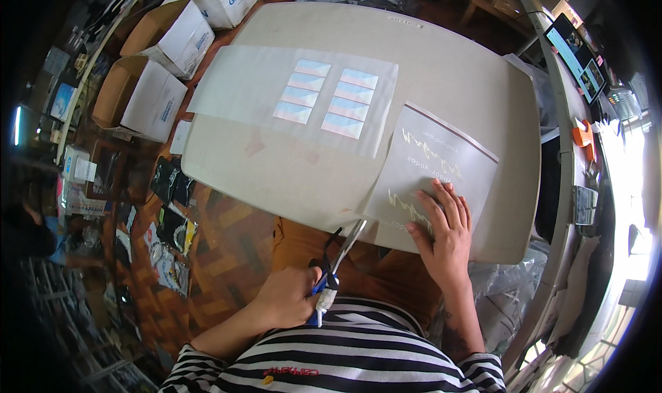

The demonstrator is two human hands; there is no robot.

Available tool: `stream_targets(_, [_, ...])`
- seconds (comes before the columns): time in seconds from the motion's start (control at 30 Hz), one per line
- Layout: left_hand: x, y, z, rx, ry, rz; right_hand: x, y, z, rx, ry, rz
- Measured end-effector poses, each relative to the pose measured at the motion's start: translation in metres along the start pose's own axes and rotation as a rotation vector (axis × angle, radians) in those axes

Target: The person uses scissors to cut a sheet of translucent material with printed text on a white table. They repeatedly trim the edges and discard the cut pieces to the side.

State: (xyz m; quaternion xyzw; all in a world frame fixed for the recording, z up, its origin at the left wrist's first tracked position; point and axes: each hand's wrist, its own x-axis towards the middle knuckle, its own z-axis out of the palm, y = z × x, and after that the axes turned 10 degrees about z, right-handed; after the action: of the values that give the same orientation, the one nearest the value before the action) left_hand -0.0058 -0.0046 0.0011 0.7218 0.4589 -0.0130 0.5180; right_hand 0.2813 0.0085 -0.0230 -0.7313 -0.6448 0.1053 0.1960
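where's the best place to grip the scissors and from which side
By the blue-and-white handle, coming from the near left, where the left hand holds it. The bare blades point forward, away from the body toward the table, so taking the scissors from the far end would likely put fingers on metal.

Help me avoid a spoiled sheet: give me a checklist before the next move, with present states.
1. Left grip holds the scissors by the handles: ok.
2. Blades open: ok, they look parted.
3. Right grip rests on the grey sheet: ok, palm down.
4. Blade tips off the grey sheet: cannot tell; they look close to its lower-left corner.
5. Translucent sheet away from the scissors: ok, it lies farther up the table.
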Motion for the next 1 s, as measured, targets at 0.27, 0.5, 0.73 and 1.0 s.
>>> stream_targets(0.27, [0.024,0.005,0.007,-0.198,0.012,-0.011,0.004,0.003,-0.005,0.017,-0.023,-0.036])
stream_targets(0.5, [0.03,0.0,0.02,-0.371,0.08,0.074,0.003,0.0,-0.009,-0.049,-0.053,-0.086])
stream_targets(0.73, [0.025,0.003,0.022,-0.239,0.063,0.075,-0.029,-0.039,0.016,0.056,-0.15,-0.143])
stream_targets(1.0, [0.035,0.013,0.02,-0.514,0.098,0.04,-0.036,-0.033,0.04,-0.062,-0.008,-0.18])
